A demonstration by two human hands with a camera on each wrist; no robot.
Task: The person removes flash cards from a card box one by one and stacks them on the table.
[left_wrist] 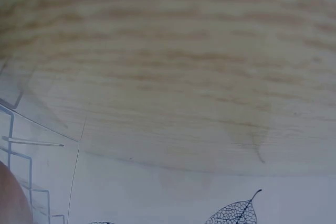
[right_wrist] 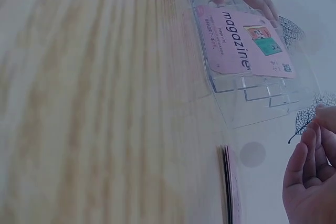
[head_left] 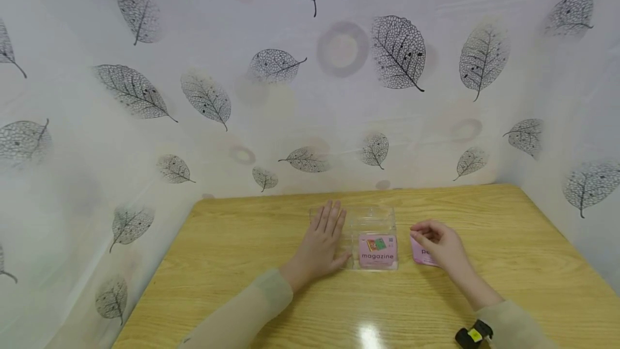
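Head: left hand [head_left: 319, 246] being rested flat, fingers [head_left: 331, 221] straight, on clear tray [head_left: 372, 224], left side; magazine card [head_left: 378, 256] being held in near right compartment; right hand [head_left: 442, 244] being poised over pink cards [head_left: 421, 255], right of tray. Left wrist: hand's edge being glimpsed. Right wrist: fingers being bent; any grasp cannot be told.

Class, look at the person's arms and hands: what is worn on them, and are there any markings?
The left hand and the right hand are bare, with no gloves or rings showing. Both sleeves are pale beige; the left sleeve ends in a slightly greener cuff. By the end of the right sleeve sits a small black device with a yellow patch.
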